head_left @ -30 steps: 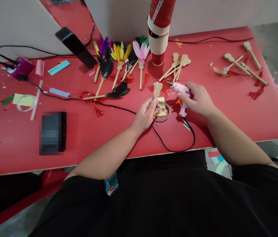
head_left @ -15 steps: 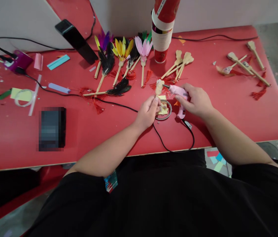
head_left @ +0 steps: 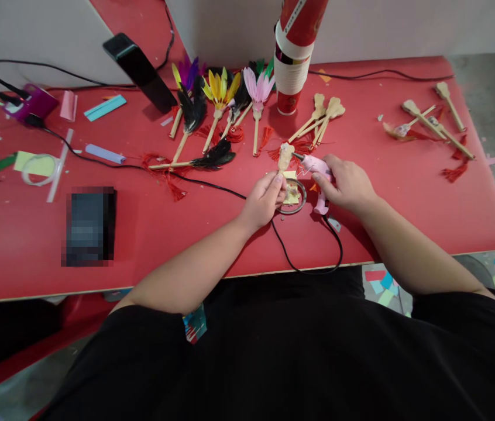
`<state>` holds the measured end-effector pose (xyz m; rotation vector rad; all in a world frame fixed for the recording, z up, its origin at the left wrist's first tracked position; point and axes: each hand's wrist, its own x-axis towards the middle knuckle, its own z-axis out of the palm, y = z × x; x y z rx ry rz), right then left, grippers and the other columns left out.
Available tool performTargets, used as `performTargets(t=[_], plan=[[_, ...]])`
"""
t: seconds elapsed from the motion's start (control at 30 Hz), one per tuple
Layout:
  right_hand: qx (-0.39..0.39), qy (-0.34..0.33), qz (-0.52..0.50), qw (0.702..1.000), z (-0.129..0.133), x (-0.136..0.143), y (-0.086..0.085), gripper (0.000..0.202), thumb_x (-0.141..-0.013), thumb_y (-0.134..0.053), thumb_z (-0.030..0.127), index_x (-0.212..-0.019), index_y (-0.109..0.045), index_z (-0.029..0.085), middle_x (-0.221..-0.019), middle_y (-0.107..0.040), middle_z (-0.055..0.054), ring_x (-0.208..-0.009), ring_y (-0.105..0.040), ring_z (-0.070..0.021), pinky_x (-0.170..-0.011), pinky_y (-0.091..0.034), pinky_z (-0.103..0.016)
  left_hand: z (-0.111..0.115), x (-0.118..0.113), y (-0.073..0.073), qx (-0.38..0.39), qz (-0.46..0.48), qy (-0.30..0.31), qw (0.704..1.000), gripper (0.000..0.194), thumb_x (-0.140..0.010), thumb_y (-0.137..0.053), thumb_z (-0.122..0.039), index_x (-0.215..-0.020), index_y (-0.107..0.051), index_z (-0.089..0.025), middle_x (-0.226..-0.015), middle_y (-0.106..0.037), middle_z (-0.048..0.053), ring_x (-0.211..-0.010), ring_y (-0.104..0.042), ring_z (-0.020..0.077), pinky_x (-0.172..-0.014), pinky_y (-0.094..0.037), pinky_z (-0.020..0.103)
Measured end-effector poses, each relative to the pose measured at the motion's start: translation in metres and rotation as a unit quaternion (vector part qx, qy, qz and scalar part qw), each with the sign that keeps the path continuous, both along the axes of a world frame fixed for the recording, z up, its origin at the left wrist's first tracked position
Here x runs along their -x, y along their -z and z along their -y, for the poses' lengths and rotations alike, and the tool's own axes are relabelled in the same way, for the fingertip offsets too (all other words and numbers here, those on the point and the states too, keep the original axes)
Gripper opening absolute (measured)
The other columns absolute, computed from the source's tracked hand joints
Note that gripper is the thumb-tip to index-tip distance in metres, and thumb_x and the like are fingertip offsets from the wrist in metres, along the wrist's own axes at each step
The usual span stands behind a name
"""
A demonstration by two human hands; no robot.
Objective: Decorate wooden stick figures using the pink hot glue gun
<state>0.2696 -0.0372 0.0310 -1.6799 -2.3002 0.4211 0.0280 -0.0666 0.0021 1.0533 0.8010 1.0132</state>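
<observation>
My left hand [head_left: 263, 200] pinches a short wooden handle [head_left: 286, 158] with a wide, notched head, held upright over the table. Whitish glue seems to lie on that head. In my right hand [head_left: 349, 184] is a pink hot glue gun [head_left: 318, 166], its dark nozzle pointing left at the head's right edge; I cannot tell whether it touches. Thin glue strings hang near the nozzle. Below the hands lies a grey ring [head_left: 304, 202] around a stained yellow paper [head_left: 292, 197]. The glue gun's black cord [head_left: 341, 245] loops towards the table's front edge.
Feathered sticks [head_left: 256, 111] with red tassels lie at the back, beside stacked paper cups [head_left: 291, 79]. Bare wooden handles [head_left: 332, 111] lie right of them, more [head_left: 438, 123] far right. A leaning phone [head_left: 142, 73], a purple power block [head_left: 32, 105] and a dark blurred object [head_left: 89, 227] are left.
The view has shifted slightly. Both hands keep their holds, and the glue gun's nozzle stays by the wooden head with little visible movement.
</observation>
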Motion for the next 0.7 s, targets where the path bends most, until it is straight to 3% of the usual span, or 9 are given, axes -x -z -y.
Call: performTargets(t=[0.17,0.33,0.47,0.57,0.7], plan=[[0.024,-0.020,-0.072,0.997,-0.002,-0.003,-0.002,0.045,-0.099,-0.056,0.068,-0.112,-0.058,0.025,-0.093,-0.070,-0.011,-0.080,-0.064,-0.0332,-0.071,-0.046,-0.045,-0.002,-0.001,-0.001,0.001,0.014,-0.006,1.000,0.045,-0.108,-0.060,-0.063,-0.090,-0.051,-0.023,-0.059,-0.035,-0.009,-0.047,-0.025,0.0074,-0.046,-0.025,0.021],[0.088,-0.024,-0.212,0.973,-0.004,-0.011,-0.006,0.063,-0.084,-0.077,0.072,-0.121,-0.058,0.026,-0.107,-0.074,-0.009,-0.089,-0.069,-0.0298,-0.075,-0.055,-0.044,-0.004,-0.001,0.000,0.031,0.005,-0.024,0.999,0.044,-0.110,-0.058,-0.060,-0.089,-0.052,-0.022,-0.059,-0.033,-0.009,-0.047,-0.025,0.0073,-0.046,-0.024,0.020],[0.185,0.000,-0.308,0.933,-0.007,-0.019,-0.011,0.067,-0.068,-0.093,0.074,-0.104,-0.062,0.027,-0.092,-0.074,-0.006,-0.080,-0.072,-0.0284,-0.067,-0.059,-0.043,-0.003,-0.001,-0.002,0.031,0.010,-0.016,0.999,0.043,-0.110,-0.059,-0.059,-0.089,-0.053,-0.022,-0.058,-0.033,-0.009,-0.047,-0.026,0.0074,-0.046,-0.024,0.020],[0.220,0.025,-0.310,0.925,-0.011,-0.023,-0.014,0.061,-0.064,-0.099,0.071,-0.086,-0.063,0.026,-0.077,-0.070,-0.004,-0.073,-0.070,-0.0277,-0.063,-0.058,-0.043,-0.002,-0.001,-0.005,0.032,0.011,-0.018,0.999,0.044,-0.110,-0.060,-0.059,-0.088,-0.053,-0.022,-0.058,-0.034,-0.009,-0.048,-0.027,0.0074,-0.046,-0.025,0.019],[0.229,0.013,-0.334,0.914,-0.012,-0.023,-0.020,0.061,-0.066,-0.098,0.072,-0.089,-0.066,0.027,-0.078,-0.070,-0.003,-0.073,-0.069,-0.0266,-0.067,-0.061,-0.045,-0.002,-0.001,-0.006,0.035,0.004,-0.023,0.999,0.045,-0.110,-0.060,-0.060,-0.088,-0.054,-0.021,-0.058,-0.033,-0.009,-0.048,-0.028,0.0072,-0.047,-0.027,0.018]])
